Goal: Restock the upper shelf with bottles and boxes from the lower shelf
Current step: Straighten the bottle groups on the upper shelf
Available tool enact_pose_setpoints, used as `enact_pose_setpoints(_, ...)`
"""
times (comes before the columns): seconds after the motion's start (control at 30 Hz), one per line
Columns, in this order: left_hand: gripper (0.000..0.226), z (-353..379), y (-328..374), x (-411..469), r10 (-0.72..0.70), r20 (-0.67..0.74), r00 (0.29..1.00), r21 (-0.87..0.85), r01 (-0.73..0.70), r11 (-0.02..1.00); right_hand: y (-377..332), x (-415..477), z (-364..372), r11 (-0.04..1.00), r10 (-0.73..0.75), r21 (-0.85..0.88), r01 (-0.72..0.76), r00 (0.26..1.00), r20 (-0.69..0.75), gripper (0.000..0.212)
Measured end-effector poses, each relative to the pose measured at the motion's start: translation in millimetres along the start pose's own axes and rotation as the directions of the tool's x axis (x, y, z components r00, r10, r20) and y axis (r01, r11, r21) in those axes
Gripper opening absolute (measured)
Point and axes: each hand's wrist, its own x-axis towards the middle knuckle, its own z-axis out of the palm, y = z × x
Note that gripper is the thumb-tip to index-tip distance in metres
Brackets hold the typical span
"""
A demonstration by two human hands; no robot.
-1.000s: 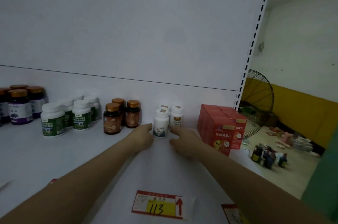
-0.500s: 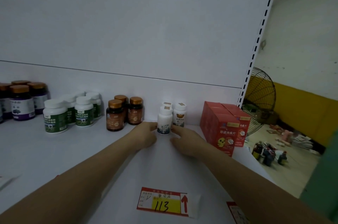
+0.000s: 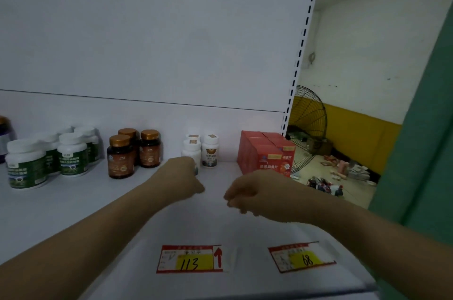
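Head view: bottles (image 3: pixel 120 157) and red boxes (image 3: pixel 264 155) line the shelf (image 3: pixel 73 214) mid-frame, left hand (image 3: pixel 181 177) and right hand (image 3: pixel 257 191) hover curled and empty in front, and with the lower shelf unseen, what's left is anyone's guess.

Upright on the shelf (image 3: pixel 98 201) before me: green-labelled white bottles (image 3: pixel 72 155), amber bottles (image 3: pixel 120 157), small white bottles (image 3: pixel 209 152), red boxes (image 3: pixel 266 152).
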Motion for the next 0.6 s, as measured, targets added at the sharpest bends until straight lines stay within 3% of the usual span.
enact_pose_setpoints(0.1,0.076,11,32,-6,0.065,0.134,0.989,-0.26,-0.028,0.965,35,-29,-14,0.986,0.162,-0.041,-0.16,0.986,0.049,0.018)
enact_pose_setpoints(0.17,0.094,19,50,-4,0.107,0.194,0.975,-0.344,-0.034,0.938,65,-35,-23,0.948,0.312,-0.043,-0.317,0.946,-0.086,0.019)
enact_pose_setpoints(0.27,0.101,31,71,9,0.111,0.257,0.96,-0.448,0.016,0.894,106,-26,-30,0.892,0.449,0.092,-0.443,0.843,-0.296,0.056)
enact_pose_setpoints(0.37,0.109,42,84,23,0.056,0.243,0.968,-0.391,0.045,0.919,133,-6,-24,0.89,0.423,0.309,-0.336,0.861,-0.281,0.065)
enact_pose_setpoints(0.5,0.087,52,90,33,0.092,0.245,0.965,-0.535,0.056,0.843,145,15,-9,0.894,0.288,0.426,-0.136,0.904,-0.316,0.03)
enact_pose_setpoints(0.6,0.058,57,94,33,0.117,0.204,0.972,-0.591,0.027,0.806,148,20,-7,0.871,0.283,0.481,-0.096,0.899,-0.334,0.012)
